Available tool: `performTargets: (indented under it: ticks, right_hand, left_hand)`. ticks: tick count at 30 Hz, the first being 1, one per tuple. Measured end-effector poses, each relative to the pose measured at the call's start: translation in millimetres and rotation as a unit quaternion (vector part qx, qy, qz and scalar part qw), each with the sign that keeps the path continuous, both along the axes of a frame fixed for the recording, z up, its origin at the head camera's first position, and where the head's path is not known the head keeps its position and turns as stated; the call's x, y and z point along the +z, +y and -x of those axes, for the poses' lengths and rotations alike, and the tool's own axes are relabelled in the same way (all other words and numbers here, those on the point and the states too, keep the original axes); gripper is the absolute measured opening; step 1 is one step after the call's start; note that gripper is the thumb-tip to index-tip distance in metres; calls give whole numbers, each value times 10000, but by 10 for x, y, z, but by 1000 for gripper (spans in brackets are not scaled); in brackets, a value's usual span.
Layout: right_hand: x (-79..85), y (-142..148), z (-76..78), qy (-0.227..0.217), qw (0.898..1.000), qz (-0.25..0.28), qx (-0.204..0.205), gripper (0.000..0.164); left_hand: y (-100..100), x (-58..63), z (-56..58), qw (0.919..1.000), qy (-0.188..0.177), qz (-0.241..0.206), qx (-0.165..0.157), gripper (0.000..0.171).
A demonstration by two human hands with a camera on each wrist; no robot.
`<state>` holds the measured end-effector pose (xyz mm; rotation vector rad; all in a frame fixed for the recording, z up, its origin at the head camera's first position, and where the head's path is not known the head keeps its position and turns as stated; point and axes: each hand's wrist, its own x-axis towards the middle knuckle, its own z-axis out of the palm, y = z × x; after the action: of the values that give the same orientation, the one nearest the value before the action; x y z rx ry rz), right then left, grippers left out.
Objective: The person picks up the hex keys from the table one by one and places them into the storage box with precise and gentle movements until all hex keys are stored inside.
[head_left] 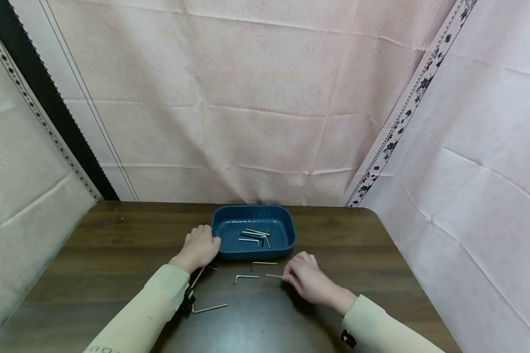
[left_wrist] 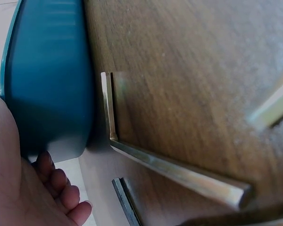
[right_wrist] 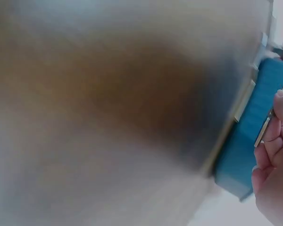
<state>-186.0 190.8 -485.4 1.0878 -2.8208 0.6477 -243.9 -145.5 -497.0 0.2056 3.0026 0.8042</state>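
Note:
A blue rectangular tray (head_left: 253, 256) stands near the table's far edge with several metal L-shaped hex keys (head_left: 249, 240) inside. My left hand (head_left: 198, 247) is at its left end, thumb against the rim and fingers curled beside the end wall. In front of the tray, my right hand (head_left: 308, 278) pinches a hex key (head_left: 274, 275) between thumb and fingers; that key (right_wrist: 262, 132) shows in the right wrist view, with its middle partly covered. Other hex keys lie on the table: one (head_left: 264, 263) close to the tray, one (head_left: 246, 277) nearer, and a larger one (head_left: 209, 308) by the left wrist.
Under my left forearm lie more hex keys, partly hidden; one long key (left_wrist: 179, 174) is close up in the left wrist view. The brown wooden table (head_left: 371, 255) ends at a pale cloth curtain (head_left: 256, 122) behind the tray. Cloth also hangs on both sides.

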Motion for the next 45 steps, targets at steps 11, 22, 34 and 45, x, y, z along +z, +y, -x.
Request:
performTargets:
  ticks: [11,22,34,45]
  right_hand:
    - [341,-71,325,557,9971,450,-271,9]
    - [464,-441,670,375,9982,166,-445,9]
    - [331,-690,943,194,9980,-260,-543,12]
    - [255,-811,1102,-838,9882,-912,-899,17]
  left_hand:
    - [-12,-3,-1,10000,-89,-4,-29,39]
    - [-26,13,-2,10000,-81,19,-25,42]
    - [-4,38,-21,10000,-61,10,-32,41]
    - [6,9,4,10000,-7,57,-9,45]
